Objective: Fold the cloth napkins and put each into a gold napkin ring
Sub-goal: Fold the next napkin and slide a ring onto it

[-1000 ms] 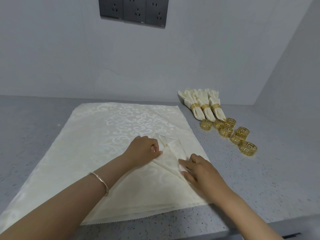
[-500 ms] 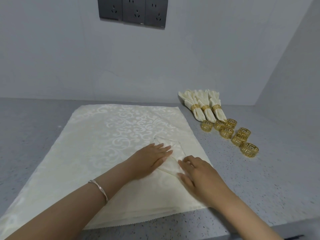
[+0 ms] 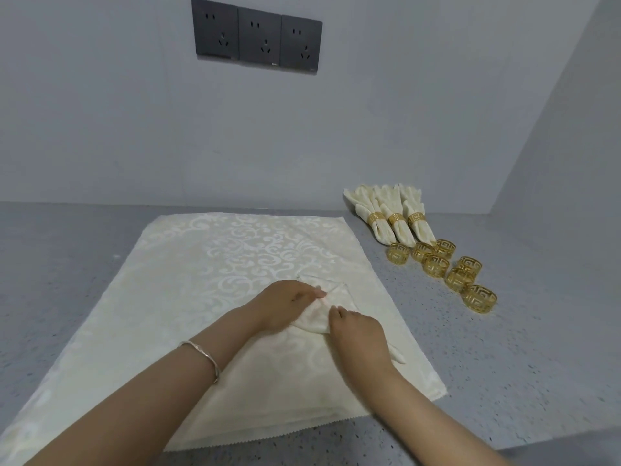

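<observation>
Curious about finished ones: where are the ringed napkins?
Head view, far right: the three ringed napkins lie by the wall, just behind the loose rings.

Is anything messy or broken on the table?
Nothing stands out. The three finished napkins lie neatly side by side, the loose gold rings sit in a bunch beside them, and the napkin stack lies flat. The left hand and right hand grip the folded napkin on top.

— what's changed in the last half second?
— the left hand (image 3: 285,306), which lay flat, now curls its fingers into the folded napkin (image 3: 316,319), bunching it narrower.
— and the other?
— the right hand (image 3: 358,334) has slid up over the napkin's lower end and seems to be gripping it.
</observation>
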A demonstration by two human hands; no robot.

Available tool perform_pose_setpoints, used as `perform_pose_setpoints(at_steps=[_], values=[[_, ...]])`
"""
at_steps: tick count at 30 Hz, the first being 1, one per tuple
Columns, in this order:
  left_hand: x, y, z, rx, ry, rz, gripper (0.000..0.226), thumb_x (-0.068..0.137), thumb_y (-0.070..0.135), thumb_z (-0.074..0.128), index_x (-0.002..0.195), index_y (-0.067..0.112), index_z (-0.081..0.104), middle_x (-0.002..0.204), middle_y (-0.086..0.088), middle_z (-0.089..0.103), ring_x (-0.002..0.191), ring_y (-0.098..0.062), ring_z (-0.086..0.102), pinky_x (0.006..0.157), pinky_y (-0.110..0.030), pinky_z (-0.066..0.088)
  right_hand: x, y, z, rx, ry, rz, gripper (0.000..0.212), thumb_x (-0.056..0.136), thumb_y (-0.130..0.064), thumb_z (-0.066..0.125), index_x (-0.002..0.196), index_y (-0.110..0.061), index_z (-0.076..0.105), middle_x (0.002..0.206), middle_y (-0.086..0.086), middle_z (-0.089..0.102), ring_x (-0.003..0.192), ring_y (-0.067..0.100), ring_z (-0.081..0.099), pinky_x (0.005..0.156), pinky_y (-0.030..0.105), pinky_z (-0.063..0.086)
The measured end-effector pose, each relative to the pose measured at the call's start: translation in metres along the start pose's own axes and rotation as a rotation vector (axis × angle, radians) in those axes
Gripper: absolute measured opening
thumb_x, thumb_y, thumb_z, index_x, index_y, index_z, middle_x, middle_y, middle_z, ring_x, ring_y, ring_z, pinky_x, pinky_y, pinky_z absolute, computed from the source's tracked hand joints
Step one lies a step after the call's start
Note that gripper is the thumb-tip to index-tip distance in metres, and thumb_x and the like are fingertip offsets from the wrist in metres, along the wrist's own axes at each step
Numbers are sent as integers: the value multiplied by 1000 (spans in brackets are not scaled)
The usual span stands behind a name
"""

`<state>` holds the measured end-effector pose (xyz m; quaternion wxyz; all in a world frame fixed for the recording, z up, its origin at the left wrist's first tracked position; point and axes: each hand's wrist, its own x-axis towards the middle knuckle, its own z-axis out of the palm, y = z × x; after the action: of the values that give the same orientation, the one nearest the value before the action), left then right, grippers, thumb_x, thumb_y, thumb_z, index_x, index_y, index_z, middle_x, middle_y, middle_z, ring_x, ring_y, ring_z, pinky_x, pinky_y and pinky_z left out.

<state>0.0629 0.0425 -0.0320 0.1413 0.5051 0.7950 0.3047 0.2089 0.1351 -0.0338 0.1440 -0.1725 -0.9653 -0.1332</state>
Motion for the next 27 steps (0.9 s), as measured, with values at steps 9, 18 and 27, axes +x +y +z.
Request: perform_pose_setpoints(at_steps=[9, 18, 27], values=[[-46, 23, -34, 381, 471, 412, 81, 86, 65, 49, 152, 27, 20, 159, 14, 12, 147, -6, 5, 120, -29, 0, 32, 71, -41, 1548, -482, 509, 8, 84, -16, 70, 76, -14, 69, 70, 0, 71, 58, 12, 65, 52, 20, 48], [-45, 0, 4, 396, -124, 133, 84, 84, 73, 43, 149, 43, -1, 156, 22, -2, 143, 5, -4, 121, -30, 2, 54, 51, -4, 1305, -1124, 511, 81, 59, -41, 86, 126, -6, 56, 123, 12, 62, 113, 27, 58, 104, 40, 43], [-43, 13, 11, 526, -122, 95, 97, 66, 85, 16, 150, 38, 14, 158, 20, 9, 145, -1, 3, 116, -26, -3, 15, 76, -14, 949, -252, 143, 9, 87, -27, 63, 93, -29, 69, 92, -12, 69, 84, 6, 64, 81, 28, 53]])
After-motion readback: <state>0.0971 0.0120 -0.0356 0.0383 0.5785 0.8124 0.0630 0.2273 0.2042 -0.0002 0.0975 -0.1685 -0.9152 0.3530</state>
